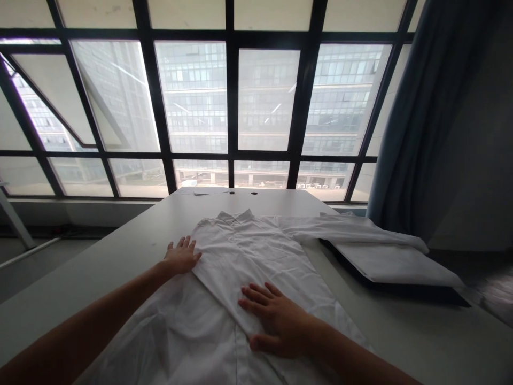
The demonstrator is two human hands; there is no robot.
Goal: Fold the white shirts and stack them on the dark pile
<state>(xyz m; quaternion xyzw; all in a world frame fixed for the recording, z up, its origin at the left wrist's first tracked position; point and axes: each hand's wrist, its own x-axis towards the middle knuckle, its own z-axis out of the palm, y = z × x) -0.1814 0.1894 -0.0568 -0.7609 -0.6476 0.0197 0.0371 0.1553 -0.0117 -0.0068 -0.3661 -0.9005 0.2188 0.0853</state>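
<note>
A white button-up shirt (276, 256) lies spread on the table, its collar pointing away from me. One sleeve is folded diagonally across the front. The other sleeve stretches out to the right, over a folded white cloth. My left hand (183, 256) rests open at the shirt's left edge near the shoulder, fingers apart. Lower down, my right hand (276, 321) lies open and flat on the folded-over sleeve near the cuff end. Neither hand grips anything.
The white table (132, 251) runs away toward a large window. On its right, a folded white cloth (396, 262) lies on a dark flat board (425, 294). A sheet of paper (208, 191) lies at the far end. A dark curtain (404, 117) hangs on the right.
</note>
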